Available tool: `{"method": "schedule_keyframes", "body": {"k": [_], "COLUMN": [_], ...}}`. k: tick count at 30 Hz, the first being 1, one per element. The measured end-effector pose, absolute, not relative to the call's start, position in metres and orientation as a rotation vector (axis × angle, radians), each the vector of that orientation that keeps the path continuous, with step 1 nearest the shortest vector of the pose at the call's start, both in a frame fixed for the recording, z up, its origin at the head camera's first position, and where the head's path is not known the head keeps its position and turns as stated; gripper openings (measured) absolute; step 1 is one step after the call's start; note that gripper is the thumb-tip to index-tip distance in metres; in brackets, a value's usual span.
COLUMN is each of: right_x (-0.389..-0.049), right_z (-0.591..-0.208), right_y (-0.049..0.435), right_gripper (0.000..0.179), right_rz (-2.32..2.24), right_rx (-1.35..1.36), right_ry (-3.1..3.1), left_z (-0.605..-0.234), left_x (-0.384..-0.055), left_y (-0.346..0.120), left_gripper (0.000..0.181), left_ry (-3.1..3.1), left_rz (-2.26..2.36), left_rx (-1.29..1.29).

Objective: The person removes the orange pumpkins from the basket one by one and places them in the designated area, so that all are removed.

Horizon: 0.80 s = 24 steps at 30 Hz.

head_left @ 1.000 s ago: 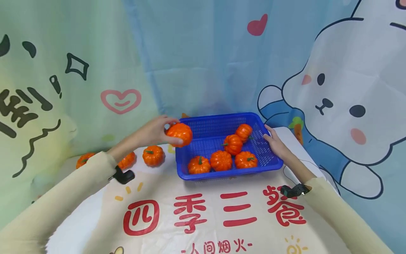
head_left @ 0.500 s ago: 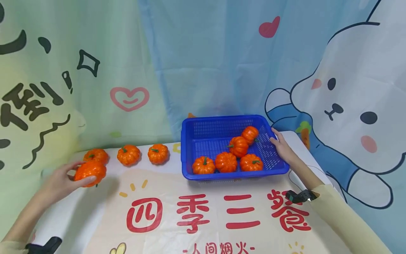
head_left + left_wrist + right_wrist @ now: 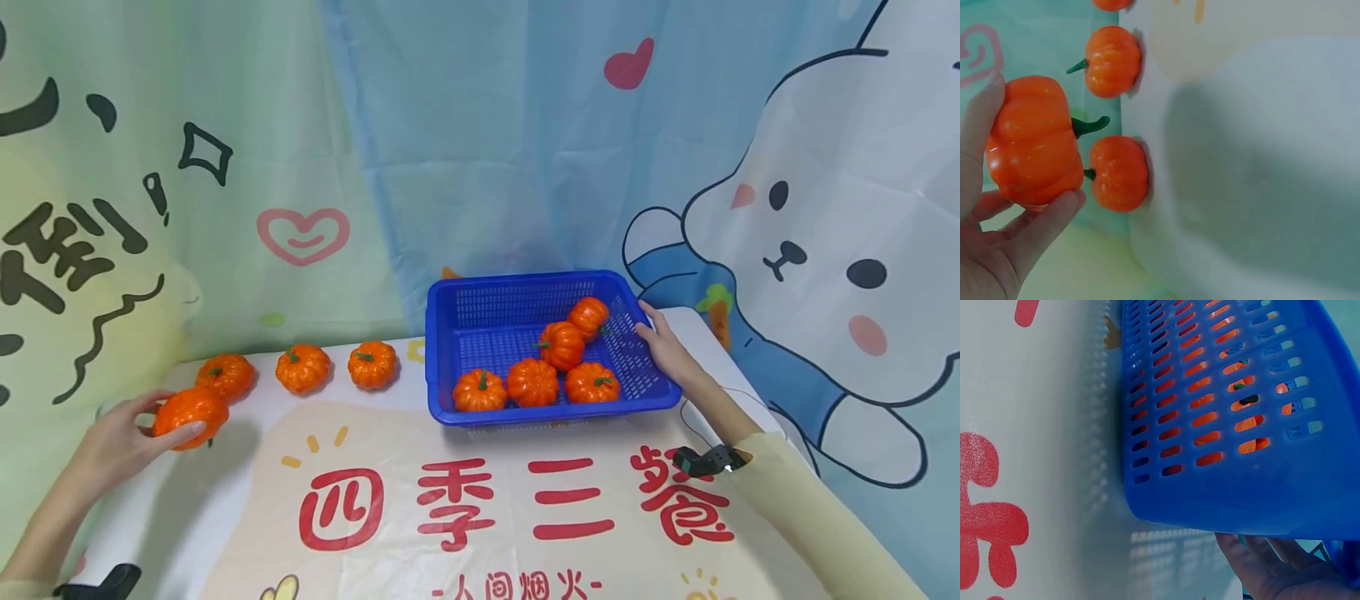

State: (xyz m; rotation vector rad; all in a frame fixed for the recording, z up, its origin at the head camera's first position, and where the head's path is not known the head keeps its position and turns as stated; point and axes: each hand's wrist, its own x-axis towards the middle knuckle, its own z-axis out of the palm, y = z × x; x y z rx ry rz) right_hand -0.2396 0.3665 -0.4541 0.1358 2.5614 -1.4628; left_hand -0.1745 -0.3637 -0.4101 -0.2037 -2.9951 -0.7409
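My left hand [image 3: 120, 442] grips a small orange pumpkin [image 3: 192, 415] at the left of the table; in the left wrist view this pumpkin [image 3: 1035, 140] shows its green stem pointing away from the palm. Right behind it on the table sits another pumpkin [image 3: 227, 377], with two more, a middle pumpkin [image 3: 303, 368] and a right-hand pumpkin [image 3: 372, 364], in a row toward the basket. My right hand [image 3: 667, 346] holds the right end of the blue plastic basket [image 3: 517, 419], its fingers against the side wall in the right wrist view. Several pumpkins [image 3: 533, 382] lie inside the basket.
The table is covered by a printed cloth [image 3: 375, 492] with red characters. A patterned curtain [image 3: 465, 167] hangs directly behind the table. A thin cable [image 3: 693, 429] runs along the right side near the right forearm.
My left hand has carried the pumpkin from over the basket's left edge across to the far left of the table, in front of the row. The right hand stays on the basket.
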Motion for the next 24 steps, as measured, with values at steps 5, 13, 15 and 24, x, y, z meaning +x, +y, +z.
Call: {"method": "schedule_keyframes", "body": {"k": [5,13,15,24], "right_x": [-0.2417,-0.243,-0.2436,-0.241], "right_z": [-0.453,-0.4532,-0.4544,-0.4548], "right_y": [0.3663,0.3672,0.3676,0.3664], "right_gripper": [0.062,0.061,0.061,0.061], "right_rz": [-1.453,-1.469,-1.473,-1.481], "right_rx": [0.134,0.127,0.134,0.139], "right_ry": [2.567,2.564,2.561,2.542], "left_z": [-0.4101,-0.4087,-0.4095,-0.4114], "left_x": [-0.1736,-0.1709,-0.1718,-0.174], "left_y": [-0.3603,-0.3571,-0.3566,-0.356], "left_gripper": [0.059,0.068,0.071,0.067], "left_ry": [-2.977,-3.011,-3.001,-2.929], "left_rz": [-0.724,-0.714,-0.73,-0.617], "left_rx": [-0.196,-0.114,-0.123,-0.232]}}
